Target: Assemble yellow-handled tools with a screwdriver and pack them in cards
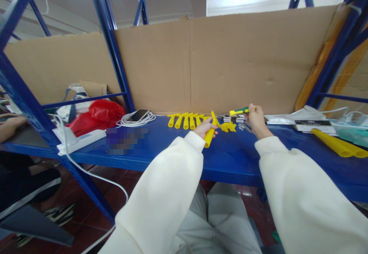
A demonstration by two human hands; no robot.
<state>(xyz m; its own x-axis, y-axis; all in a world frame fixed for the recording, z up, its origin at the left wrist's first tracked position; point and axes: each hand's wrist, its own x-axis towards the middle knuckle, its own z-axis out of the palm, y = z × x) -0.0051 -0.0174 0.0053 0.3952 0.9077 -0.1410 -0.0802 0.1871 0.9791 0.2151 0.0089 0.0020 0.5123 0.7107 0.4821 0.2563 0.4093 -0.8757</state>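
Observation:
My left hand [204,127] is closed around a yellow plastic tube [210,137], whose open end points toward me. A narrower yellow piece stands at the tube's far end. In my right hand [255,118] is a screwdriver [239,111] with a yellow and green handle. Its thin shaft points left, toward the far end of the held tube; whether the tip touches is too small to tell. Beyond my left hand lies a row of several similar yellow tubes [186,122]. Small flat yellow pieces [229,127] are piled between my hands, near a stack of small dark-and-white items [234,119].
A phone [138,115] rests on a coiled white cable [126,123] at the left, near a power strip [86,141] and a red bag [99,116]. More yellow tubes [339,145] lie right. Cardboard [244,62] backs the blue shelf [172,154]. Another person's hand [14,125] shows far left.

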